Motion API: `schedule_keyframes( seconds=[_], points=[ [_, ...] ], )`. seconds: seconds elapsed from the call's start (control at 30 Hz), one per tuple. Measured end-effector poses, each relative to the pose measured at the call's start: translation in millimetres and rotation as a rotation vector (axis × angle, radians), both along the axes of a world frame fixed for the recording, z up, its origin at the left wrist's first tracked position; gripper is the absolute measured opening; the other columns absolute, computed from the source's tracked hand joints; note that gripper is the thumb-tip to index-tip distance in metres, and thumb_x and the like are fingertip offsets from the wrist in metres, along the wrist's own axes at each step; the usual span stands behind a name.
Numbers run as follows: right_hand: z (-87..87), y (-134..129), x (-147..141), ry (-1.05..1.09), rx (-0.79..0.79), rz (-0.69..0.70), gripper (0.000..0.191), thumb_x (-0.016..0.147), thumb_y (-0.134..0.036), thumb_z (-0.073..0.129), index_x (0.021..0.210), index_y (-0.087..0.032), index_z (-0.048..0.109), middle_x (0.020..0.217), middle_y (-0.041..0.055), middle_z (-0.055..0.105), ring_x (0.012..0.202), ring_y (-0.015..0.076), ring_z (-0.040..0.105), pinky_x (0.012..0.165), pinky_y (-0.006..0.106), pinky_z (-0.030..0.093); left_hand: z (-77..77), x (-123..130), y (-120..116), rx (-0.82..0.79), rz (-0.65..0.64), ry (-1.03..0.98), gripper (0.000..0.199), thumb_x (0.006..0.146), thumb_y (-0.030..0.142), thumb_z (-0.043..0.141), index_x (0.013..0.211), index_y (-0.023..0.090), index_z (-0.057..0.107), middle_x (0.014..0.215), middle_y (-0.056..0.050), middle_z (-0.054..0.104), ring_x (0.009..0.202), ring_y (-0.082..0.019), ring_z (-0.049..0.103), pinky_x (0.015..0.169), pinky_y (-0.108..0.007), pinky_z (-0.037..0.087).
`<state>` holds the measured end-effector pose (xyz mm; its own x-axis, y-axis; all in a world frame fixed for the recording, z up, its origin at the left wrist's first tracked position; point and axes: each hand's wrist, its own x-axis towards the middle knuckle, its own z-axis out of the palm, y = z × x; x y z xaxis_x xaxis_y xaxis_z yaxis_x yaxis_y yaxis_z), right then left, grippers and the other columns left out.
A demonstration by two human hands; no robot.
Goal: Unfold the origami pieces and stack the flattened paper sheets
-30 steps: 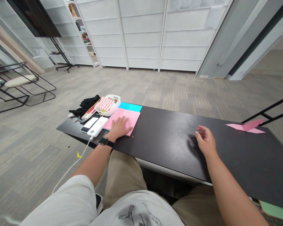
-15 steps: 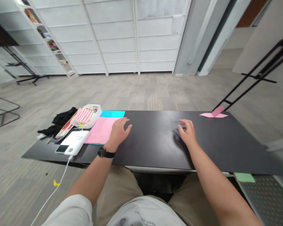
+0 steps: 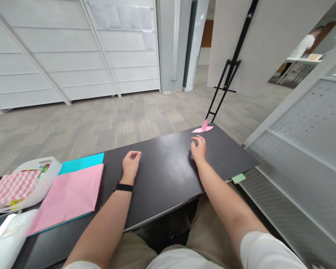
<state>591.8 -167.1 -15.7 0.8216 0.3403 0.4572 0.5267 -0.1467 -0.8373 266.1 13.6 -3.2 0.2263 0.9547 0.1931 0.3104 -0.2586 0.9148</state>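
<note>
My left hand is over the middle of the dark table, its fingers curled in to meet the thumb, with no object visible in it. A black watch band circles that wrist. To its left lies a pink sheet of paper, with blue paper showing from beneath. Farther right, my right hand holds nothing; its fingers are bent and stand apart from the thumb. Just beyond its fingertips is a folded pink paper piece near the far right corner, one part sticking up.
A white basket with a pink zigzag-patterned item stands at the left, near a white device. Green paper pokes out at the right front edge. A perforated metal panel borders the right. A person bends over a distant table.
My view has turned to the right. The right hand has come closer to the folded pink paper. My left hand has left the pink sheet's edge and its fingers have curled in.
</note>
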Motion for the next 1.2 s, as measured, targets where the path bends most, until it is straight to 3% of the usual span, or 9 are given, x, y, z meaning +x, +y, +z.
schedule_keyframes(
  seconds=[0.1, 0.3, 0.5, 0.63, 0.73, 0.83, 0.93, 1.03, 1.2],
  points=[
    [6.9, -2.4, 38.4, -0.007, -0.046, -0.089, 0.033, 0.080, -0.022, 0.055, 0.107, -0.021, 0.074, 0.145, 0.0156, 0.056, 0.141, 0.0283, 0.051, 0.128, 0.050, 0.034, -0.7, -0.2, 0.1, -0.067, -0.025, -0.076, 0.034, 0.087, 0.054, 0.069, 0.095, 0.022, 0.070, 0.067, 0.003, 0.061, 0.055, -0.013, 0.051, 0.056, -0.025, 0.042],
    [20.4, 9.4, 125.7, 0.018, -0.319, -0.118, 0.039, 0.078, -0.022, 0.059, 0.110, -0.016, 0.079, 0.159, 0.0191, 0.048, 0.151, 0.0330, 0.043, 0.131, 0.052, 0.027, 1.5, 8.2, -5.6, -0.062, -0.069, -0.130, 0.032, 0.085, 0.053, 0.073, 0.091, 0.021, 0.070, 0.069, 0.002, 0.061, 0.056, -0.012, 0.049, 0.055, -0.025, 0.040],
    [26.5, 36.3, 143.6, 0.065, -0.408, -0.081, 0.042, 0.076, -0.023, 0.062, 0.113, -0.015, 0.079, 0.131, 0.0203, 0.070, 0.127, 0.0362, 0.062, 0.119, 0.057, 0.042, 6.3, 10.9, -9.0, -0.058, -0.086, -0.181, 0.027, 0.088, 0.047, 0.073, 0.090, 0.021, 0.069, 0.073, 0.001, 0.064, 0.062, -0.014, 0.056, 0.060, -0.026, 0.043],
    [32.9, 66.5, 89.2, 0.016, -0.355, -0.011, 0.043, 0.080, -0.026, 0.057, 0.116, -0.017, 0.078, 0.123, 0.0166, 0.075, 0.113, 0.0317, 0.067, 0.110, 0.050, 0.050, 9.7, 11.0, -8.9, -0.022, -0.083, -0.276, 0.024, 0.091, 0.045, 0.072, 0.092, 0.021, 0.067, 0.083, -0.002, 0.067, 0.073, -0.016, 0.062, 0.070, -0.028, 0.050],
    [41.0, 92.0, 7.2, -0.055, -0.196, 0.327, 0.030, 0.083, -0.031, 0.060, 0.105, -0.021, 0.079, 0.109, 0.0112, 0.079, 0.100, 0.0287, 0.069, 0.101, 0.047, 0.053, 11.0, 9.0, -4.8, 0.005, -0.077, -0.402, 0.026, 0.093, 0.044, 0.072, 0.104, 0.021, 0.066, 0.094, -0.004, 0.069, 0.085, -0.017, 0.066, 0.082, -0.030, 0.053],
    [49.1, 108.9, -81.0, 0.042, -0.099, 0.703, 0.023, 0.088, -0.035, 0.061, 0.099, -0.025, 0.079, 0.102, 0.0053, 0.079, 0.096, 0.0250, 0.070, 0.094, 0.041, 0.055, 12.9, 4.3, -0.8, -0.023, -0.133, -0.489, 0.034, 0.095, 0.049, 0.068, 0.114, 0.021, 0.064, 0.104, -0.007, 0.071, 0.098, -0.019, 0.068, 0.094, -0.033, 0.053],
    [52.9, 113.9, -141.4, 0.104, -0.071, 0.911, 0.020, 0.091, -0.034, 0.062, 0.099, -0.027, 0.079, 0.102, 0.0025, 0.078, 0.096, 0.0226, 0.070, 0.092, 0.039, 0.055, 15.0, -1.0, -1.0, -0.063, -0.234, -0.517, 0.038, 0.095, 0.056, 0.067, 0.111, 0.021, 0.066, 0.107, -0.007, 0.072, 0.104, -0.021, 0.066, 0.098, -0.034, 0.051],
    [52.0, 111.1, -164.9, 0.103, -0.021, 0.936, 0.018, 0.090, -0.031, 0.063, 0.100, -0.028, 0.078, 0.106, 0.0030, 0.078, 0.098, 0.0228, 0.070, 0.095, 0.040, 0.055, 14.8, -4.0, -3.7, -0.100, -0.255, -0.512, 0.038, 0.092, 0.058, 0.070, 0.100, 0.021, 0.066, 0.097, -0.004, 0.069, 0.095, -0.020, 0.063, 0.090, -0.032, 0.051],
    [46.6, 102.0, -161.7, 0.164, 0.063, 0.942, 0.010, 0.090, -0.032, 0.067, 0.094, -0.028, 0.075, 0.110, 0.0046, 0.076, 0.105, 0.0249, 0.070, 0.100, 0.044, 0.055, 9.9, -2.4, -4.3, -0.058, -0.317, -0.425, 0.026, 0.089, 0.044, 0.077, 0.088, 0.020, 0.068, 0.092, -0.003, 0.067, 0.092, -0.018, 0.062, 0.091, -0.031, 0.048]
  ],
)
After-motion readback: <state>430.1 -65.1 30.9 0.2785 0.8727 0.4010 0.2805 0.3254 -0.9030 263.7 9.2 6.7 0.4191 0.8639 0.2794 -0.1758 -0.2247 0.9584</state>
